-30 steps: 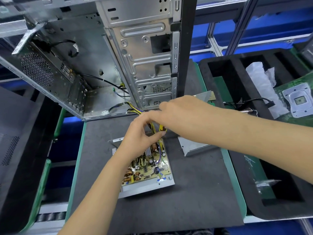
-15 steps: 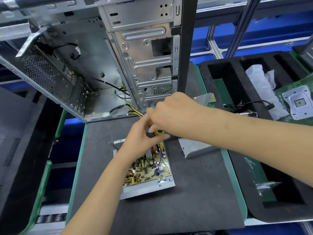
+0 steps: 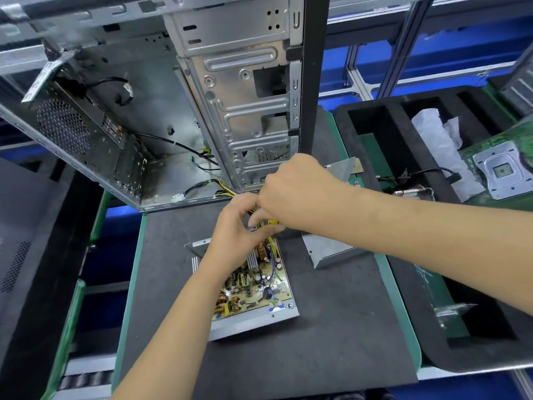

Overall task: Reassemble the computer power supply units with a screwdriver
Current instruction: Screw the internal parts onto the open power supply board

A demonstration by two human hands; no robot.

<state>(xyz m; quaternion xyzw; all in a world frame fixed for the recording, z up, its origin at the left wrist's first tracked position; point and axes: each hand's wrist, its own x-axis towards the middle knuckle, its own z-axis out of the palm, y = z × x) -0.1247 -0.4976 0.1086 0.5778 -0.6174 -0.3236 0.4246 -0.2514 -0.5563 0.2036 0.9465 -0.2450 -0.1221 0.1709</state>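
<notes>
Yellow wires (image 3: 269, 243) sit pinched in your left hand (image 3: 235, 235); your right hand (image 3: 291, 192), at one o'clock, curls around a yellow-handled screwdriver (image 3: 272, 222) above the power supply (image 3: 253, 284).

Dark grey mat (image 3: 331, 327) covers workbench, green edging (image 3: 399, 295) along its left and right sides. Blue surface (image 3: 360, 62) behind and below bench. Aluminium frame rails (image 3: 401, 44) cross at back right, one upright, one slanted. Black foam tray (image 3: 375, 145) with deep slots sits right of mat; crumpled white wrap (image 3: 432, 140) lies in one slot. Dark perforated panel (image 3: 17, 255) at far left. Light even, bright, from overhead; soft shadows
</notes>
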